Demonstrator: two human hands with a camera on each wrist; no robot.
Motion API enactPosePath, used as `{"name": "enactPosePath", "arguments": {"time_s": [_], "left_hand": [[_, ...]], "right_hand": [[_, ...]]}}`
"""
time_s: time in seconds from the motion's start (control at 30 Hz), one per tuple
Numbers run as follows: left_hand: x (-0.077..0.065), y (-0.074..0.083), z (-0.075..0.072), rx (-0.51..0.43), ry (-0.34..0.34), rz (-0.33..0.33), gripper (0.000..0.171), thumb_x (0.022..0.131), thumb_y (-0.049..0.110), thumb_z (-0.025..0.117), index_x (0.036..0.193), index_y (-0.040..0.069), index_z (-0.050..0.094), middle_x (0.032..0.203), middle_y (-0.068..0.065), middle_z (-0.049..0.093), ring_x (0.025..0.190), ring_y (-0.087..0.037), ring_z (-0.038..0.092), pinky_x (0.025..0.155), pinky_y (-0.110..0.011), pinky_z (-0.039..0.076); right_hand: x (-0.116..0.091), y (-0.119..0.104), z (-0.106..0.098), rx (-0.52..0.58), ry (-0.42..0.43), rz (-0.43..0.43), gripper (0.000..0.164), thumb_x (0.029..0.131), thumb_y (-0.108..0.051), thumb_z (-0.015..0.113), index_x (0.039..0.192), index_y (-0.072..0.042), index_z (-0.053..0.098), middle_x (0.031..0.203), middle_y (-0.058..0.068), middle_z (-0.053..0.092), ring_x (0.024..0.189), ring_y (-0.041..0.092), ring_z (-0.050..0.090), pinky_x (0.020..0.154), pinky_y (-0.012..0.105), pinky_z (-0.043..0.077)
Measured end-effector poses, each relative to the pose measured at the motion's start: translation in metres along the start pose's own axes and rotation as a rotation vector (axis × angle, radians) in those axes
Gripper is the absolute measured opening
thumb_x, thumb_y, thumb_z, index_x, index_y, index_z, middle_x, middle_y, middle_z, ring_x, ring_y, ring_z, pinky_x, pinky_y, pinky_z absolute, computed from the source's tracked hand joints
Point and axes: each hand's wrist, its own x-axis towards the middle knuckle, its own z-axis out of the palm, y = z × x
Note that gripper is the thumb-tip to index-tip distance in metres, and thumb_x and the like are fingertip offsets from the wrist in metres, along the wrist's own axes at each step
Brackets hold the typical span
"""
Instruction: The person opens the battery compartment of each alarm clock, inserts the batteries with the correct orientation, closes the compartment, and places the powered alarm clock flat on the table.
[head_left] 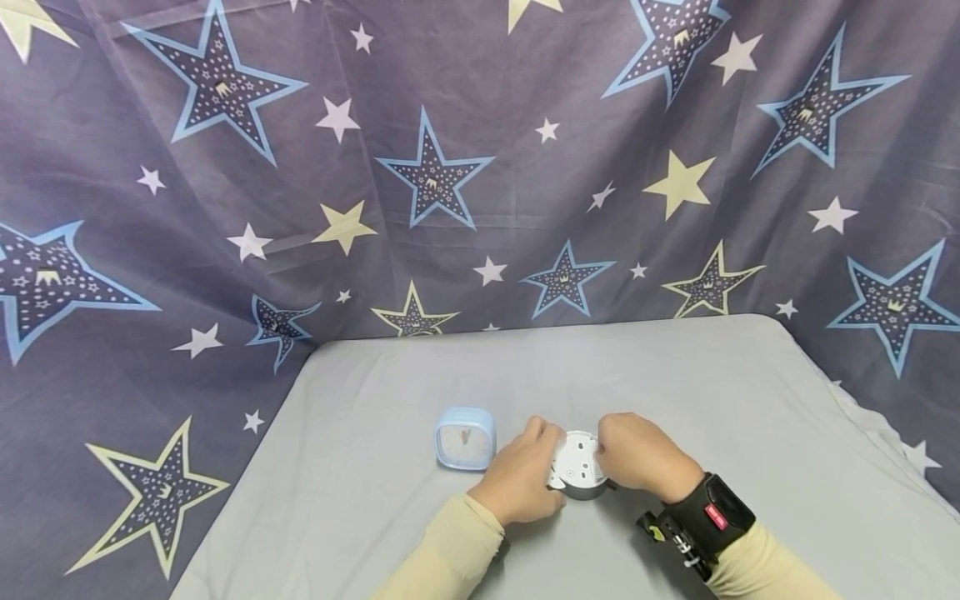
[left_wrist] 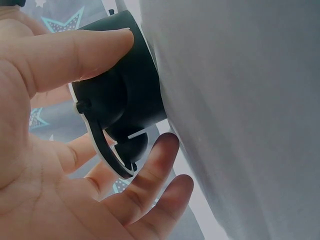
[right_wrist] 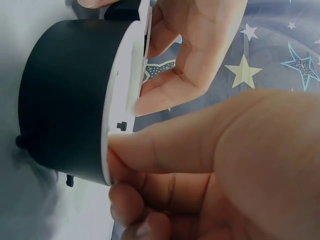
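A round black alarm clock (head_left: 577, 461) lies face down on the grey cloth, its white back turned up. My left hand (head_left: 522, 473) holds it from the left, the thumb (left_wrist: 95, 50) along the black side and fingers around the bell and handle end. On the opposite side my right hand (head_left: 642, 454) pinches at the rim of the white back with thumb (right_wrist: 165, 145) and curled forefinger. Whether a small part sits between those fingertips is hidden. In the right wrist view small black feet stick out of the black casing (right_wrist: 65, 95).
A light blue square clock (head_left: 465, 438) stands upright left of my left hand, its white dial facing me. Grey cloth (head_left: 360, 500) covers the table. A dark curtain with stars (head_left: 480, 167) hangs behind. My right wrist wears a black strap with a camera mount (head_left: 708, 521).
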Motion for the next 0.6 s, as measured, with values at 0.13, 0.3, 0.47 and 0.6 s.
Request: {"name": "enactPosePath", "arguments": {"time_s": [0.13, 0.3, 0.47, 0.6], "left_hand": [[0.000, 0.000, 0.000, -0.001, -0.005, -0.004, 0.088, 0.066, 0.025, 0.090, 0.143, 0.014, 0.049, 0.123, 0.001, 0.049, 0.096, -0.010, 0.056, 0.087, -0.026, 0.053], [0.000, 0.001, -0.001, -0.004, -0.009, -0.005, 0.088, 0.066, 0.026, 0.090, 0.143, 0.014, 0.049, 0.123, 0.001, 0.049, 0.097, -0.010, 0.057, 0.087, -0.027, 0.053], [0.000, 0.001, 0.000, -0.003, -0.003, 0.000, 0.087, 0.066, 0.025, 0.090, 0.142, 0.014, 0.049, 0.122, 0.002, 0.050, 0.098, -0.010, 0.057, 0.089, -0.027, 0.054], [0.000, 0.000, 0.000, -0.003, -0.003, 0.003, 0.085, 0.066, 0.026, 0.090, 0.140, 0.014, 0.050, 0.120, 0.002, 0.049, 0.094, -0.009, 0.056, 0.087, -0.026, 0.054]], "right_hand": [[0.001, 0.002, 0.001, -0.011, 0.017, -0.008, 0.019, 0.083, -0.006, 0.070, 0.069, -0.011, 0.057, 0.066, 0.001, 0.054, 0.060, 0.018, 0.049, 0.057, 0.033, 0.042], [0.005, 0.011, 0.002, 0.052, 0.000, 0.013, 0.022, 0.081, -0.010, 0.075, 0.068, -0.014, 0.058, 0.066, -0.001, 0.056, 0.062, 0.018, 0.050, 0.058, 0.032, 0.042], [0.010, 0.021, 0.000, 0.149, -0.038, 0.043, 0.025, 0.081, -0.016, 0.082, 0.081, -0.011, 0.058, 0.072, 0.001, 0.056, 0.067, 0.018, 0.052, 0.061, 0.032, 0.042], [0.013, 0.027, 0.000, 0.216, -0.082, 0.046, 0.026, 0.081, -0.017, 0.083, 0.090, -0.007, 0.061, 0.077, 0.002, 0.059, 0.070, 0.019, 0.054, 0.060, 0.032, 0.044]]}}
